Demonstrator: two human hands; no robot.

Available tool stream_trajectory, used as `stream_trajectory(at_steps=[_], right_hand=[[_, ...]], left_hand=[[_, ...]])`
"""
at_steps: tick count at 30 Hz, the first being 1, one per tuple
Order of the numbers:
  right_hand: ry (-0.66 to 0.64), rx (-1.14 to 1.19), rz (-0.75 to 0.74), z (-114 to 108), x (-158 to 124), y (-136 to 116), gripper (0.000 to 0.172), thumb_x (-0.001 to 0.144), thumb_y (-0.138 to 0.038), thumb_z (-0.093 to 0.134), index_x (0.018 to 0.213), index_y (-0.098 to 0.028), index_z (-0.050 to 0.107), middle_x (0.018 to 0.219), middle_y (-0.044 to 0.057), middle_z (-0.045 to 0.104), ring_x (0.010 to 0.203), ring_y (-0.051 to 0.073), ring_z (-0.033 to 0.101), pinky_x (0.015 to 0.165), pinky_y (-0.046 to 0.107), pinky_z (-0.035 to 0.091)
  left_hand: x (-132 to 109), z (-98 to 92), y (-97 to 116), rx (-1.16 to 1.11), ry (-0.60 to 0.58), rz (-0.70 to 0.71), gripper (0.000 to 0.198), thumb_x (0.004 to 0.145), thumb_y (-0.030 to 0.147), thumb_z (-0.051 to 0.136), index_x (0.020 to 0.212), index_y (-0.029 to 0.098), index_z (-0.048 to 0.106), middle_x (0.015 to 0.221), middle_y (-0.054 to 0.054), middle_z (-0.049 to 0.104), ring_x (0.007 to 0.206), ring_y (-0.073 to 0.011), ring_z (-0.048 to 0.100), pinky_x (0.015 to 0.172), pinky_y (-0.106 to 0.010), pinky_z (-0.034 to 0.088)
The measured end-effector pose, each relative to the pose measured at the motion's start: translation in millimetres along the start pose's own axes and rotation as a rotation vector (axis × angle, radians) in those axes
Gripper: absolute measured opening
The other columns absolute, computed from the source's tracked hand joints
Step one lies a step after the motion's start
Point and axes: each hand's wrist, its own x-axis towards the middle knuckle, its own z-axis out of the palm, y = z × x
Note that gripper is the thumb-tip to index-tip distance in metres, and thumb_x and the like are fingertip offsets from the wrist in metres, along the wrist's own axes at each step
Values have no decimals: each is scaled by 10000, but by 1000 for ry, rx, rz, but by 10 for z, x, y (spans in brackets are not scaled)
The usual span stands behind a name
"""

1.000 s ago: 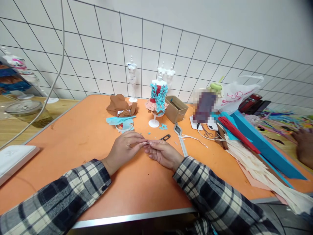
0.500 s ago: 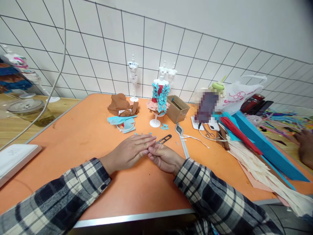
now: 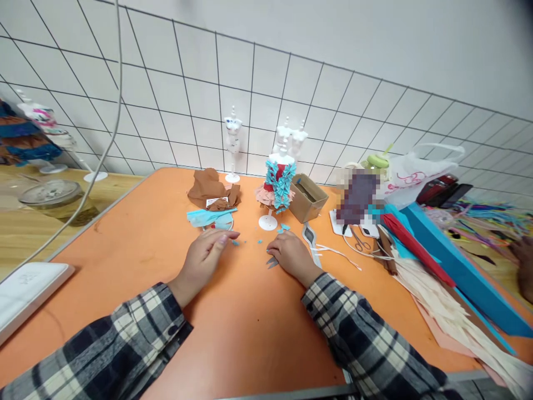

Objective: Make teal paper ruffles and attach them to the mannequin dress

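Observation:
My right hand (image 3: 292, 256) is curled over a pair of thread snips (image 3: 272, 262) on the orange table; only the blades show, pointing down and left from under the fingers. My left hand (image 3: 205, 258) is held over the table with its fingers extended and the thumb apart, holding nothing. Just ahead of it lies light blue fabric (image 3: 212, 216) around a pale ring. Tiny blue scraps (image 3: 260, 241) lie between the hands. Beyond them stands a small dress form (image 3: 280, 180) in a red bodice with blue ruffles and a pink skirt.
Brown fabric (image 3: 206, 189), bare white dress forms (image 3: 233, 136) and a cardboard box (image 3: 308, 199) stand at the back. To the right are a grey zipper (image 3: 309, 236), scissors (image 3: 361, 243), fabric strips (image 3: 441, 300) and another person's hand (image 3: 523, 266). A white device (image 3: 35, 294) sits at left.
My hands, touching each other before, have moved apart. The right one has gone forward onto the thread snips; the left has drawn back leftward. The view has tilted slightly.

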Motion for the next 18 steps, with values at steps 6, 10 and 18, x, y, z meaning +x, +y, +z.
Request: stream_trajectory(at_steps=[6, 10, 18], right_hand=[[8, -92, -74, -26, 151, -183, 120, 925, -243, 582, 939, -169, 675, 918, 56, 651, 926, 204, 524, 812, 302, 375], [41, -81, -123, 12, 374, -341, 185, 948, -325, 550, 948, -226, 706, 901, 31, 668, 898, 197, 509, 776, 306, 355], [-59, -114, -63, 111, 570, -347, 176, 926, -313, 578, 934, -240, 738, 885, 36, 689, 879, 191, 548, 750, 296, 359]], left_hand=[[112, -26, -167, -199, 177, -277, 517, 946, 530, 378, 896, 143, 718, 920, -96, 736, 836, -222, 648, 740, -334, 499], [137, -10, -204, -230, 174, -279, 518, 934, 545, 404, 873, 140, 722, 914, -93, 734, 842, -216, 645, 783, -336, 498], [87, -4, -195, -220, 105, -247, 515, 946, 542, 394, 845, 162, 726, 926, -87, 732, 882, -227, 642, 839, -358, 490]])
